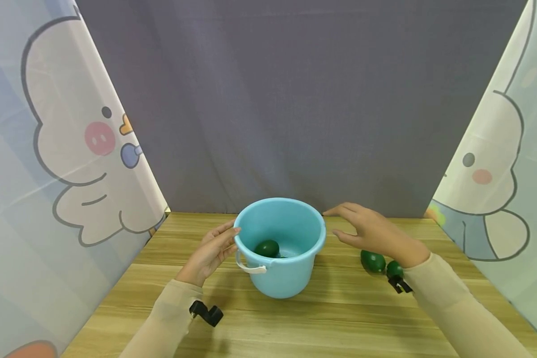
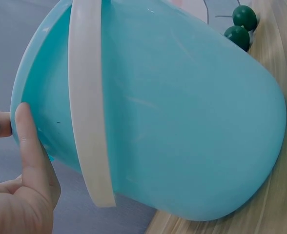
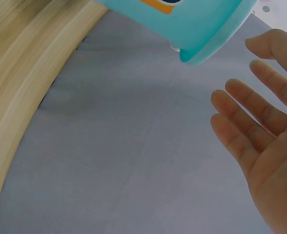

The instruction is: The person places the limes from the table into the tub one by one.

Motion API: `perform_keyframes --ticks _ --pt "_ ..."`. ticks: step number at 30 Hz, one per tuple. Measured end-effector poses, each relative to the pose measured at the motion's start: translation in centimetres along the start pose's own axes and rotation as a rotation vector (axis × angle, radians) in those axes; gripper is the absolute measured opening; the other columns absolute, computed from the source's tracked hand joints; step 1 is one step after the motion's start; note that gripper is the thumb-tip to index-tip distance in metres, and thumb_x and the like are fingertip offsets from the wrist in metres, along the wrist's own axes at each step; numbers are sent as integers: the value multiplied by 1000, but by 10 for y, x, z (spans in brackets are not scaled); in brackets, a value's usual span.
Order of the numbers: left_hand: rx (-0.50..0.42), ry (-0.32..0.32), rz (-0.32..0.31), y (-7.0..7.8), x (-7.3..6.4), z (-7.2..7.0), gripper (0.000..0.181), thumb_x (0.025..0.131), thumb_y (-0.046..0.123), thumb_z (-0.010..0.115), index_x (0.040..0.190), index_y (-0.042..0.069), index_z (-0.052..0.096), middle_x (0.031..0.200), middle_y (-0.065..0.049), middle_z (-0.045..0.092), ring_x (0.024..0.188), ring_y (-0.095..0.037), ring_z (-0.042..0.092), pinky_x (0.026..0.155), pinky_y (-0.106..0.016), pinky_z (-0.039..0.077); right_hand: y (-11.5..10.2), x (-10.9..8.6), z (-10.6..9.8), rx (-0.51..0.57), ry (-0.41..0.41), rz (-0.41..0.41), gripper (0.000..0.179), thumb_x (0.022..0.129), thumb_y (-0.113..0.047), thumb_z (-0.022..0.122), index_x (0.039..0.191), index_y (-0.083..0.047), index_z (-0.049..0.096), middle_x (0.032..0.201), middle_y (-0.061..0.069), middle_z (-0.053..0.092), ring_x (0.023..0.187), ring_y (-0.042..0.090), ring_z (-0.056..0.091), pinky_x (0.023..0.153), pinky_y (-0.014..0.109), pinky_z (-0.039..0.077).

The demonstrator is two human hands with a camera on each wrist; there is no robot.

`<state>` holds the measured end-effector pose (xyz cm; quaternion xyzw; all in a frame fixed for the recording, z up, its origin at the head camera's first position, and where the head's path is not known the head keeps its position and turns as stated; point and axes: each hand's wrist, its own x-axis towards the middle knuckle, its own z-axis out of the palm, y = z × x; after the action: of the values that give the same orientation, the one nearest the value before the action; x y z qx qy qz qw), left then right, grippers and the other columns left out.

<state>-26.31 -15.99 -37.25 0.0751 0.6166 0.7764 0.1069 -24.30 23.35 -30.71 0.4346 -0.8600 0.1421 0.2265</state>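
Wooden tabletop [image 1: 138, 298], grey cloth [image 1: 273, 109] behind: the blue bucket [image 1: 282, 279] stands mid-table, green fruit [image 1: 267, 248] inside. Left hand [image 1: 212, 252] pinches its rim; right hand [image 1: 372, 231] hangs released just beside. Probably taking hold — next calls for a right-side grip.

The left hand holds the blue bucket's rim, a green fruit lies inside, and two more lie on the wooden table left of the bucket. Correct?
Not quite: the two green fruits on the wooden table lie right of the blue bucket, as the head view shows. The left hand does hold its rim, and a green fruit lies inside.
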Motion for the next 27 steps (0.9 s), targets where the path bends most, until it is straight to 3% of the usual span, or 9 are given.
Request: perform_keyframes --ticks 10,18,27 --pt "-5 1 2 0 0 0 57 101 14 63 151 2 40 117 -10 61 86 -8 64 77 -17 57 5 -14 4 -14 -24 73 42 91 -17 76 129 -7 63 125 7 64 115 24 61 90 45 57" --pt "-6 2 1 -1 1 0 59 100 15 64 152 2 39 119 -11 60 88 -8 63 76 -16 57 9 -27 9 -60 -8 85 41 88 -15 79 124 -4 65 118 10 66 106 28 65 82 43 60" --pt "-10 1 -1 0 0 -1 60 100 16 64 152 3 38 120 -12 60 87 -8 64 77 -16 57 17 -39 16 -49 -14 101 39 88 -12 78 125 -8 65 119 4 66 102 23 66 79 41 60"
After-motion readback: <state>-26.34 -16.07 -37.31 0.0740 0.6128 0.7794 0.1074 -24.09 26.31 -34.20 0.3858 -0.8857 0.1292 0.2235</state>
